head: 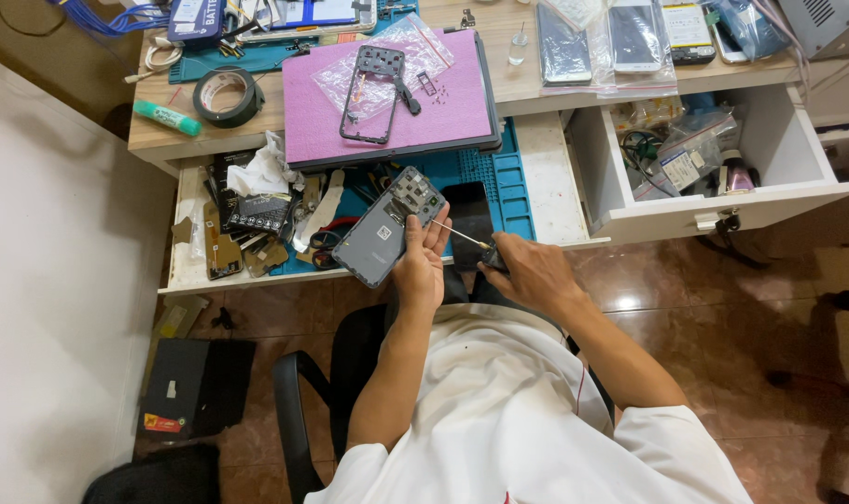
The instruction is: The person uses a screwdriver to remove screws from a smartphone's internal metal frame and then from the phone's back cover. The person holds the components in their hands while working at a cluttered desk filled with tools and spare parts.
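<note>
My left hand (pixel 421 266) grips an opened grey phone (pixel 387 227) with its back cover off, tilted over the open left drawer. A thin screwdriver (pixel 464 237) is in my right hand (pixel 533 271), its tip pointing left toward the phone's upper part near my left fingers. Further back on a pink mat (pixel 462 112) lies a black phone frame (pixel 372 93) on a clear plastic bag, with a few small parts beside it.
The left drawer holds a blue work mat (pixel 508 182), crumpled tissue (pixel 261 173), batteries and scraps. A black tape roll (pixel 227 97) and green tube (pixel 166 118) sit on the desk. Bagged phones (pixel 620 42) lie at the back right. An open white drawer (pixel 714 201) juts out right.
</note>
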